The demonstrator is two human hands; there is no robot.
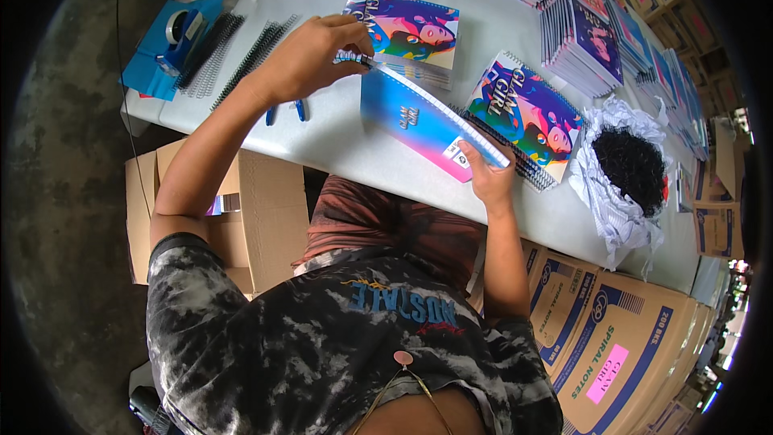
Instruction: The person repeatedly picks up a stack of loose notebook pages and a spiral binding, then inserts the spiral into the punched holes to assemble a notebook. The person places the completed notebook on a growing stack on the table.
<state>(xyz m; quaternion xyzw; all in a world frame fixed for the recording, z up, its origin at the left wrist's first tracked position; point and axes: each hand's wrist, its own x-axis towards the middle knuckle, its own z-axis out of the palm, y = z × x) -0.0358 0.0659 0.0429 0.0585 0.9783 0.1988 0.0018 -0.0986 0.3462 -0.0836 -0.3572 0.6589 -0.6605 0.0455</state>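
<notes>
A spiral notebook (403,125) with a blue-to-pink back cover is held tilted above the table's front part, its bound edge turned up. My left hand (326,52) is closed in a pinch at the far end of that edge, where some coil shows beside the fingers. At the near end, my right hand (489,176) grips the notebook, thumb on the cover and fingers behind. Just beyond lies a stack of notebooks (419,28) with colourful covers. To the right is another colourful notebook (527,113), with dark spiral coils (519,163) along its near side.
Black spiral coils (254,56) and a blue tape dispenser (173,44) lie at the left, near two blue pen-like items (300,110). Crumpled white wrapping (600,185) holds tangled black strands (628,169). Notebook stacks (580,44) line the back. Cardboard boxes (274,217) stand below.
</notes>
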